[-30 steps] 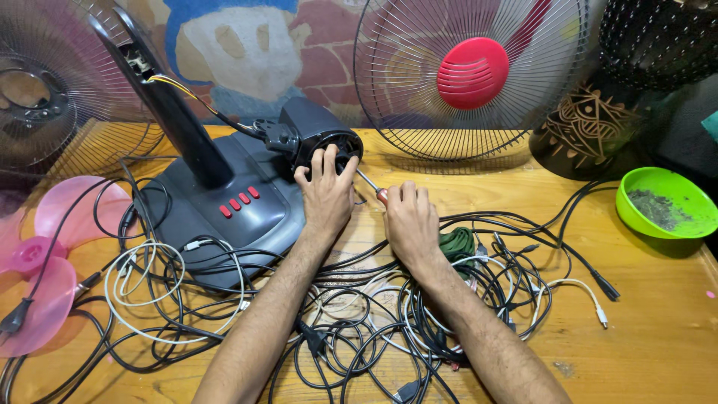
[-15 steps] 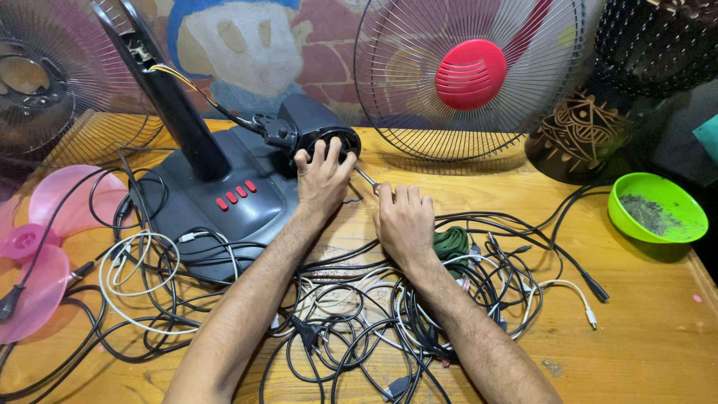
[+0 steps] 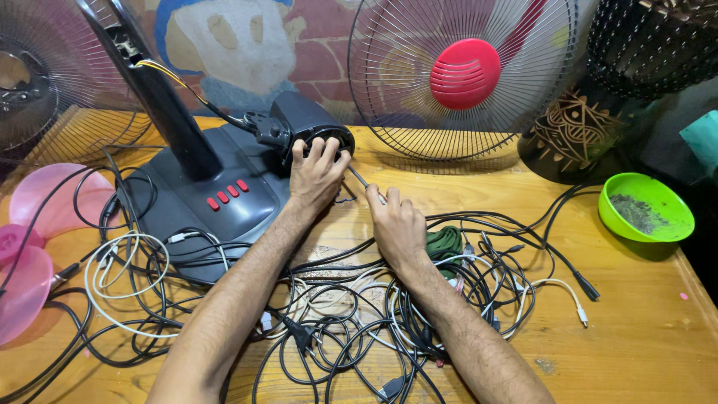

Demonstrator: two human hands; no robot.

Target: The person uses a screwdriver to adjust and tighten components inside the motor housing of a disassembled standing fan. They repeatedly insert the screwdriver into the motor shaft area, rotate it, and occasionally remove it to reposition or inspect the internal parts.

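Pink fan blades lie at our far left on the wooden table. Beside them a grey fan base with 4 red buttons carries a black pole and wires. Our left hand is clamped over the black fan motor resting on that base. Just right, our right hand is closed around a screwdriver whose tip points at the motor. Tangled cables spread under both forearms. A caged fan stands behind, and a green bowl sits far right.
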